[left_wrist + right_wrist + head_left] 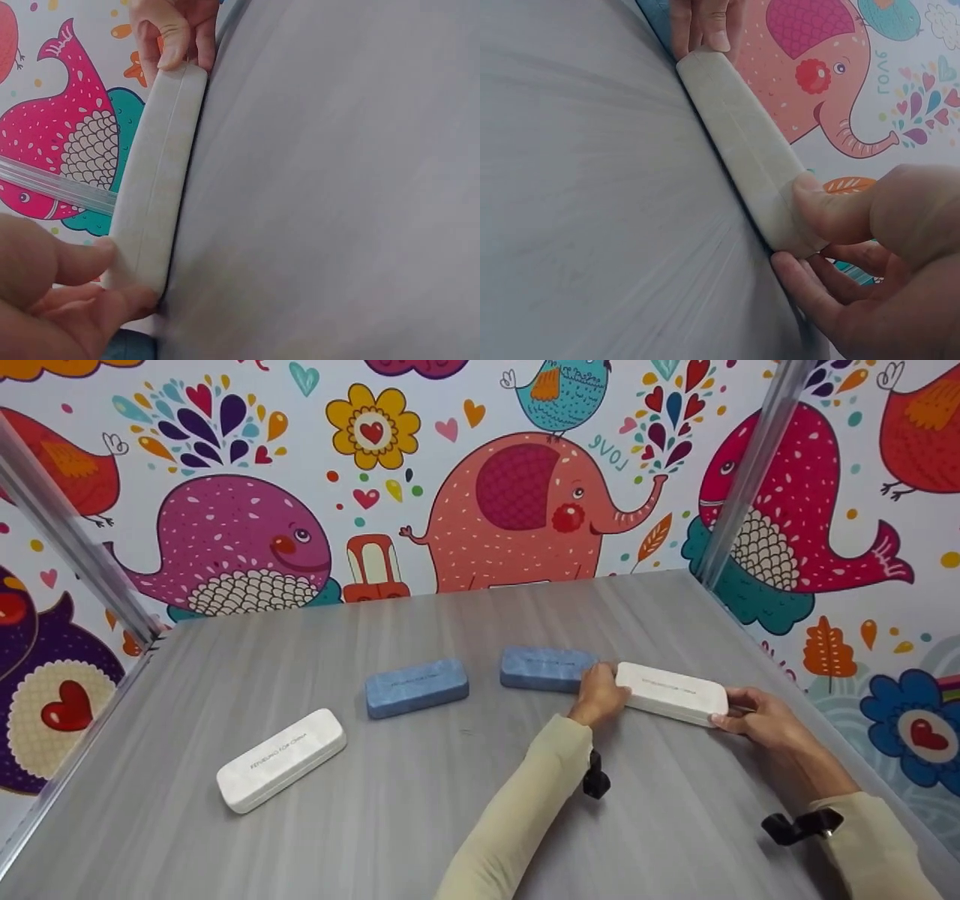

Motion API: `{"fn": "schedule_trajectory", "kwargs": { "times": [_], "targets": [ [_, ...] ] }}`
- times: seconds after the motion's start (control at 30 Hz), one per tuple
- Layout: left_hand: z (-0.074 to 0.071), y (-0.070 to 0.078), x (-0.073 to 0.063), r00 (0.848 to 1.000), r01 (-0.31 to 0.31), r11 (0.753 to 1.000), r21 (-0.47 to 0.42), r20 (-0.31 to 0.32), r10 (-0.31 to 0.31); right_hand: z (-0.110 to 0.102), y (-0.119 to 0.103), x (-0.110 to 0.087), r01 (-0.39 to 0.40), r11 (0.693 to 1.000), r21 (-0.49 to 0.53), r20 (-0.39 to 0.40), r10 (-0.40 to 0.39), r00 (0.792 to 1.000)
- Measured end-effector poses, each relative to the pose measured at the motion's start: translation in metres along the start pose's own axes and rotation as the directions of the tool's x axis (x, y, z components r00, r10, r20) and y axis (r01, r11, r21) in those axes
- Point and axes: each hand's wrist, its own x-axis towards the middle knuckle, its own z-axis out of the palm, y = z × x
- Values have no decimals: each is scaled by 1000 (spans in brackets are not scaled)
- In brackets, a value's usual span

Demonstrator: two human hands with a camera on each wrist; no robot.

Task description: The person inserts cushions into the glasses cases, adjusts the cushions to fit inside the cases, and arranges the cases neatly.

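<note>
At the right of the table a white glasses case (667, 694) with small print on its lid lies between my two hands. My left hand (600, 696) pinches its left end, while my right hand (765, 720) grips its right end between thumb and fingers. The left wrist view shows the case's seamed long side (154, 187); in the right wrist view the thumb of my right hand (885, 247) lies on the case (742, 142). Just left of my left hand is a blue glasses case (544, 669), its right end partly hidden by the fingers.
A second blue glasses case (416, 688) lies left of the middle. Another white glasses case (281, 761) is set at a slant nearer the front left. Printed cartoon walls (510, 510) stand behind and beside the grey wood-grain table (420, 810).
</note>
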Motion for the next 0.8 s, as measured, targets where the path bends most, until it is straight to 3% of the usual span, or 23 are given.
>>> {"fn": "schedule_trajectory", "kwargs": {
  "times": [0.27, 0.4, 0.5, 0.67, 0.8],
  "targets": [
    [4, -2, -5, 1000, -3, 999, -46, -24, 2, -2, -11, -3, -88, 996, 15, 37, 88, 995],
    [4, -4, -8, 993, -89, 996, -4, -82, 89, 2, -24, -8, -125, 992, 27, 26, 124, 992],
    [-2, -5, -11, 983, -142, 989, 42, -108, 146, 7, -36, -11, -146, 989, -26, -19, 145, 989],
    [-23, -6, -16, 983, -145, 988, 51, -104, 150, 12, -55, -13, -110, 971, -212, -107, 89, 990],
    [-44, -14, -20, 989, -113, 993, 34, -91, 116, 22, -65, -11, -14, 965, -264, -109, -15, 994]
  ]
}}
